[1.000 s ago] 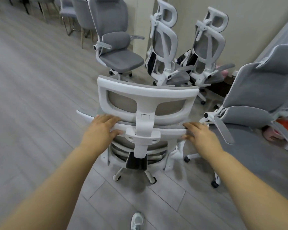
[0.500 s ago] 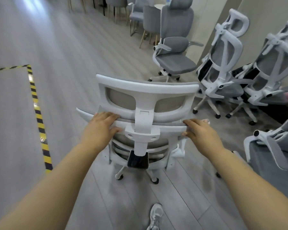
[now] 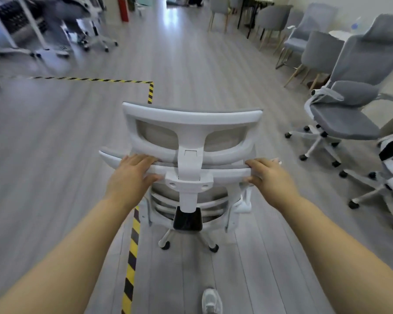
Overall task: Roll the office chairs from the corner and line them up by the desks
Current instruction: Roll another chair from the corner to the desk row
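A white-framed office chair (image 3: 191,123) with grey mesh stands right in front of me, its back toward me, its wheels on the floor. My left hand (image 3: 132,175) grips the top rail of the backrest on the left side. My right hand (image 3: 270,175) grips the same rail on the right side. At the right stand a grey padded office chair (image 3: 347,103) and, at the frame edge, part of a white-framed chair (image 3: 386,184). At the far left, blurred, are white desk legs (image 3: 32,26) with another office chair (image 3: 93,23) beside them.
Yellow-black floor tape (image 3: 132,252) runs under the chair's left side, then turns left across the floor (image 3: 93,80). Grey dining chairs (image 3: 315,53) line the right wall. A red extinguisher (image 3: 123,7) stands far back. My shoe (image 3: 210,301) shows at the bottom.
The view has swung left: the corner chairs slid to the right edge, and the aisle, tape corner and desks came into view. Both hands keep their grip on the backrest.
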Demonstrator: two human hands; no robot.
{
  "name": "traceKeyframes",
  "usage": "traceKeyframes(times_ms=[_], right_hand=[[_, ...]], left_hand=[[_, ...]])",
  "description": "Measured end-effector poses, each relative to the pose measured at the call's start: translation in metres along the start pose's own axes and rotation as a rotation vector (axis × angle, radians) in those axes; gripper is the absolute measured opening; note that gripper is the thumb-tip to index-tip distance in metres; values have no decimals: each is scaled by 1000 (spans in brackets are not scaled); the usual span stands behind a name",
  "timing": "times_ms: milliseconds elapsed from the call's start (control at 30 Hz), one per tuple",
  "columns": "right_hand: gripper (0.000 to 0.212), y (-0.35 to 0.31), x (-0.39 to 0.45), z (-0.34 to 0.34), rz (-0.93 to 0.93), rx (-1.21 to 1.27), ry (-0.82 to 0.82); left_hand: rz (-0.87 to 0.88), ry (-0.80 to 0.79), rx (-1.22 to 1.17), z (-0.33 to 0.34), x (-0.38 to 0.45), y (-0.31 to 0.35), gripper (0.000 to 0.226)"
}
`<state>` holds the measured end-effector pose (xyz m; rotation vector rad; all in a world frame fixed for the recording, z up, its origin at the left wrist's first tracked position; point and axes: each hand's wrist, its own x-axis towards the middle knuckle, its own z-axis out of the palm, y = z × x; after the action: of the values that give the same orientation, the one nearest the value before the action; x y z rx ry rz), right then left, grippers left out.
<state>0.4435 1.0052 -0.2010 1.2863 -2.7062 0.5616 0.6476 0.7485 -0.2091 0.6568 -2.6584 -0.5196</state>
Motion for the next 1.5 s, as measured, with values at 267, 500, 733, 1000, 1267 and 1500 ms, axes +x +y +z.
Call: traceKeyframes(times_ms=[267, 500, 733, 1000, 1267, 1500], right_hand=[[32, -73, 114, 59, -275, 41, -56], [32, -138, 223, 110, -543, 110, -151], [32, -215, 312, 151, -769, 202, -212], [35, -301, 390, 198, -880, 255, -256], [38, -384, 487, 248, -930, 239, -270], [35, -458, 592, 297, -918, 227, -291]], left_hand=[[-305, 106, 60, -46, -4, -83, 39], [-568, 226, 111, -72, 2, -141, 40], [-725, 271, 196, -101, 15, -187, 41], [-882, 288, 225, -132, 35, -255, 43], [-842, 380, 262, -162, 87, -357, 57], [-797, 431, 300, -191, 159, -458, 42]])
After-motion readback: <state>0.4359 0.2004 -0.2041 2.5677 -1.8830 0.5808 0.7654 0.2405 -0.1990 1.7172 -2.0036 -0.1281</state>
